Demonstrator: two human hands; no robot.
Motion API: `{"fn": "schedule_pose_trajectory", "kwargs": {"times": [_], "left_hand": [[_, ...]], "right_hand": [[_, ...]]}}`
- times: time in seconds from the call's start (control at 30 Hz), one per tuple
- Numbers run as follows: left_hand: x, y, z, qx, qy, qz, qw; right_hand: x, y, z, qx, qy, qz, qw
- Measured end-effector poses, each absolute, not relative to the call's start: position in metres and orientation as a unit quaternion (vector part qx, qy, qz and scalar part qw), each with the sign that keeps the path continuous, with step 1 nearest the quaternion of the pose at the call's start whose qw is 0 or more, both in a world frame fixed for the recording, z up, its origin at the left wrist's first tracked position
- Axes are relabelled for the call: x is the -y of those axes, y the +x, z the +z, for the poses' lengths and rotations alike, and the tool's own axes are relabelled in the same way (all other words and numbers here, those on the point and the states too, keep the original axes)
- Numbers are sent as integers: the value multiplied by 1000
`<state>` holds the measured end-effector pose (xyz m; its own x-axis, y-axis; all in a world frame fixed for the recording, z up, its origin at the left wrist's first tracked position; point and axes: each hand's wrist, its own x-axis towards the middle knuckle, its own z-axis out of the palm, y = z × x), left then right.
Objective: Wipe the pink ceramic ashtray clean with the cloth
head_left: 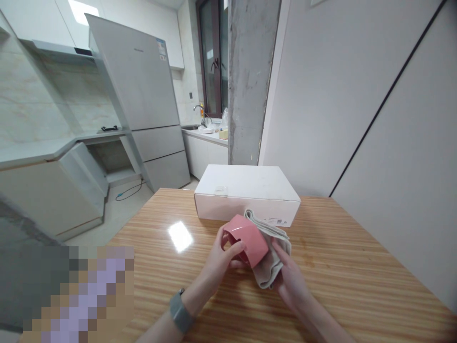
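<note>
My left hand [228, 250] is closed on a glossy pink container [248, 238], with the thumb at its opening and fingers round its side. The container is tilted above the table, its open end turned toward my left hand; its exact kind does not show. A folded grey cloth [269, 264] lies against the container's right side and far edge. My right hand [287, 274] grips this cloth from the right, fingers partly hidden behind its folds. A grey band is on my left wrist.
Behind my hands a closed white box [246, 183] rests on the wood-grain table [339, 267]. A wall [374, 119] borders the table on the right. Beyond stand a fridge [143, 85] and a sink counter [207, 147]. A blurred purple patch [85, 295] covers the lower left.
</note>
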<state>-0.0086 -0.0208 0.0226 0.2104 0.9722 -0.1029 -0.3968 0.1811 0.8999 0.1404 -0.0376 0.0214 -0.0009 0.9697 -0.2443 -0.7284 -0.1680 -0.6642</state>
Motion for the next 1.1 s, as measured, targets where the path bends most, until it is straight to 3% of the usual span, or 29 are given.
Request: {"fn": "schedule_pose_trajectory", "kwargs": {"times": [0.33, 0.67, 0.9, 1.1], "left_hand": [[20, -10, 25, -350, 448, 552, 609], [23, -14, 34, -316, 455, 514, 655], [15, -14, 23, -357, 453, 559, 595], [15, -12, 19, -340, 433, 530, 645]], "right_hand": [[39, 144, 31, 127, -338, 707, 608], [35, 148, 30, 113, -328, 700, 625], [37, 146, 27, 135, -351, 701, 606], [37, 147, 24, 145, -351, 701, 604]]}}
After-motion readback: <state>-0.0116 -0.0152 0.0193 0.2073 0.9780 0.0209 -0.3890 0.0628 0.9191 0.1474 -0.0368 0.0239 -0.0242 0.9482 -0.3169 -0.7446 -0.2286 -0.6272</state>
